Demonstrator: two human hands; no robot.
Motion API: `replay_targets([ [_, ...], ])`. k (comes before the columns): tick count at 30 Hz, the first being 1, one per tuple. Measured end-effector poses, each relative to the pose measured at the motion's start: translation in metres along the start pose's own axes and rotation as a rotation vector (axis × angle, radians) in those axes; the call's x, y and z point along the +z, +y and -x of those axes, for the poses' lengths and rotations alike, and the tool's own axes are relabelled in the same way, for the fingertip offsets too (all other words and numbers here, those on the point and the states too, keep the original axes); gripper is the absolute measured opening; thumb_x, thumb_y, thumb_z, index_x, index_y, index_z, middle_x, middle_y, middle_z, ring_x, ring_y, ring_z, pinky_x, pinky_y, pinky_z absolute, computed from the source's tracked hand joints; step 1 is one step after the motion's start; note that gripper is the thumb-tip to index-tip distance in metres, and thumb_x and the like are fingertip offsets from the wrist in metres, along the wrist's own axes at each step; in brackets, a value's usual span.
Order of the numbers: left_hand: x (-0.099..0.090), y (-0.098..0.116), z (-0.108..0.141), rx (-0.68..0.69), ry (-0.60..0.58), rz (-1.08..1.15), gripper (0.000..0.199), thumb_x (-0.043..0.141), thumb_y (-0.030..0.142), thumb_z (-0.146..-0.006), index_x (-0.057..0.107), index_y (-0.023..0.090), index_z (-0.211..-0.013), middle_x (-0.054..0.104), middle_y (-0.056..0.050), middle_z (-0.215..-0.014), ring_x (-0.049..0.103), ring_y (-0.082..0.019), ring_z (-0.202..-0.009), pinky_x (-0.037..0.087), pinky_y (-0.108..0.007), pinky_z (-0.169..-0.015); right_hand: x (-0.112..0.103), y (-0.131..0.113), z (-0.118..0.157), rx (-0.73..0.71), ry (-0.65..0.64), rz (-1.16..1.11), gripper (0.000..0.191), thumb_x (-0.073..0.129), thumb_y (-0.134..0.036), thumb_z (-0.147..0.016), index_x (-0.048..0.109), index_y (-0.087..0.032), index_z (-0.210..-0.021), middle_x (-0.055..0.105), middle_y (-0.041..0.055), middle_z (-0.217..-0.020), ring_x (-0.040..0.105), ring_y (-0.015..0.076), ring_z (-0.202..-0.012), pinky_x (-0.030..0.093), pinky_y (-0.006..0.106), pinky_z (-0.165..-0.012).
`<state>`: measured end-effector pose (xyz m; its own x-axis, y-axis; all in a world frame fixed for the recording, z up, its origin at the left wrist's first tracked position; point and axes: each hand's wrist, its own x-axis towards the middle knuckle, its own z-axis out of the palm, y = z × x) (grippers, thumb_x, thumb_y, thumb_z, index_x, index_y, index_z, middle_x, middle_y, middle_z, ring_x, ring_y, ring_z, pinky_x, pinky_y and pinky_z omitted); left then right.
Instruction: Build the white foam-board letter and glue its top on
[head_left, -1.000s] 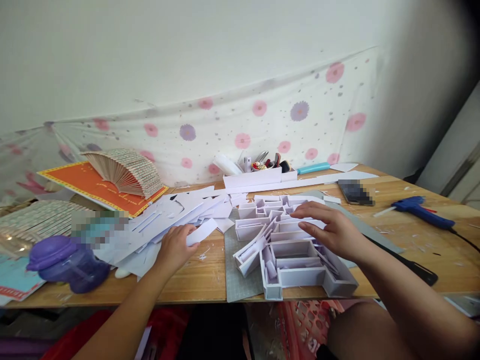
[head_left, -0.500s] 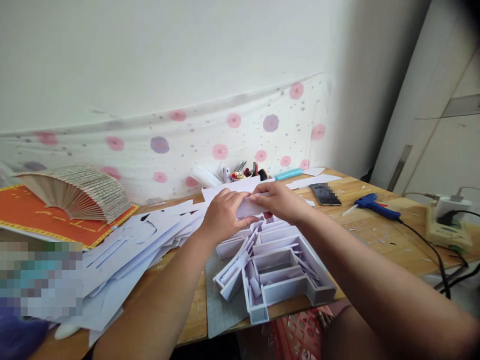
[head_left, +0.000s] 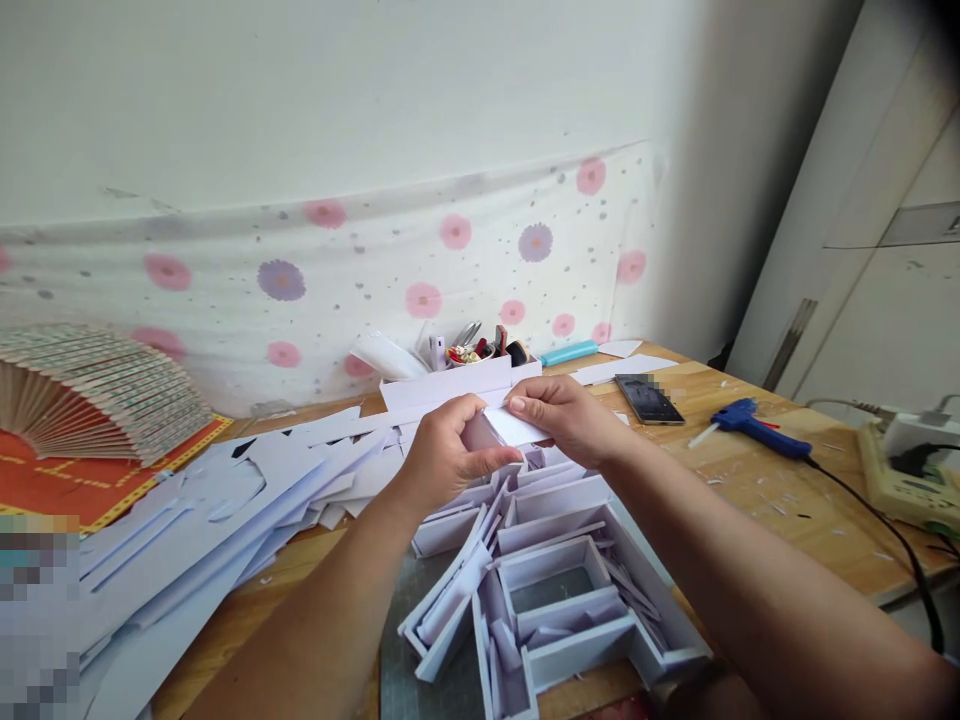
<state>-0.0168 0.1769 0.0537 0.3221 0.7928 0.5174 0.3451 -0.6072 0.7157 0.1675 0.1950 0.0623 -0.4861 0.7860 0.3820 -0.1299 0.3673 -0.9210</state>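
Between my two hands is a small white foam-board piece (head_left: pixel 517 428), held up above a white open-topped structure. My left hand (head_left: pixel 448 448) grips its left edge, thumb below and fingers on top. With thumb and fingers, my right hand (head_left: pixel 562 415) pinches its right side. Beneath them lies the white partitioned board structure (head_left: pixel 577 650), its walls forming several compartments, with loose strips in some of them. Part of its far end is hidden by my hands. A grey-green cutting mat (head_left: pixel 409 610) lies under the structure.
A heap of white cut sheets (head_left: pixel 202 550) spreads at left beside a folding fan (head_left: pixel 112 390). A blue glue gun (head_left: pixel 761 428) with its cord and a phone (head_left: pixel 649 398) lie at right. Behind stands a white box (head_left: pixel 450 385) of tools, near a light-blue tube (head_left: pixel 568 352).
The view has shifted closer and to the right. The held white piece has been tilted, so its flat top face now shows; both hands still hold it.
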Motion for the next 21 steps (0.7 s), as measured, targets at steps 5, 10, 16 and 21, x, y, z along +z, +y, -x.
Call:
replay_targets([
  [5,-0.028,-0.039,-0.013,-0.138,0.442,0.217,0.043,0.063,0.056,-0.074,0.041,0.020,-0.068,0.036,0.007,-0.058,0.032,-0.009,-0.054,0.027,-0.022,-0.053,-0.034,0.017,-0.008,-0.067,0.266,0.370,0.034,0.058,-0.049,-0.079,0.057,-0.016,-0.069,0.044,-0.0046,-0.058,0.036,0.0083,-0.052,0.028,0.023,-0.050],
  [10,-0.055,-0.071,-0.018,-0.388,0.107,-0.209,0.035,0.060,0.051,-0.073,0.058,0.018,-0.086,0.058,0.002,-0.073,0.052,-0.016,-0.068,0.039,-0.025,-0.063,-0.078,0.059,-0.005,0.078,0.194,0.796,0.022,0.051,-0.034,-0.083,0.064,-0.017,-0.079,0.062,0.0009,-0.071,0.051,0.0142,-0.066,0.036,0.025,-0.060],
  [16,-0.046,-0.082,-0.014,-0.424,-0.158,-0.374,0.016,0.058,0.030,-0.067,0.066,0.020,-0.076,0.066,0.000,-0.078,0.059,-0.021,-0.076,0.043,-0.029,-0.071,-0.075,0.083,0.001,0.155,0.048,1.020,0.018,0.056,-0.025,-0.082,0.073,-0.019,-0.086,0.070,0.0061,-0.092,0.061,0.0180,-0.081,0.042,0.026,-0.072],
  [21,-0.046,-0.080,-0.014,-0.418,-0.125,-0.459,0.036,0.057,0.026,-0.067,0.067,0.023,-0.102,0.066,-0.004,-0.092,0.060,-0.022,-0.082,0.044,-0.030,-0.076,-0.070,0.082,0.001,0.173,-0.009,1.164,0.021,0.055,-0.021,-0.082,0.075,-0.020,-0.091,0.070,0.0070,-0.094,0.062,0.0182,-0.082,0.042,0.025,-0.072],
])
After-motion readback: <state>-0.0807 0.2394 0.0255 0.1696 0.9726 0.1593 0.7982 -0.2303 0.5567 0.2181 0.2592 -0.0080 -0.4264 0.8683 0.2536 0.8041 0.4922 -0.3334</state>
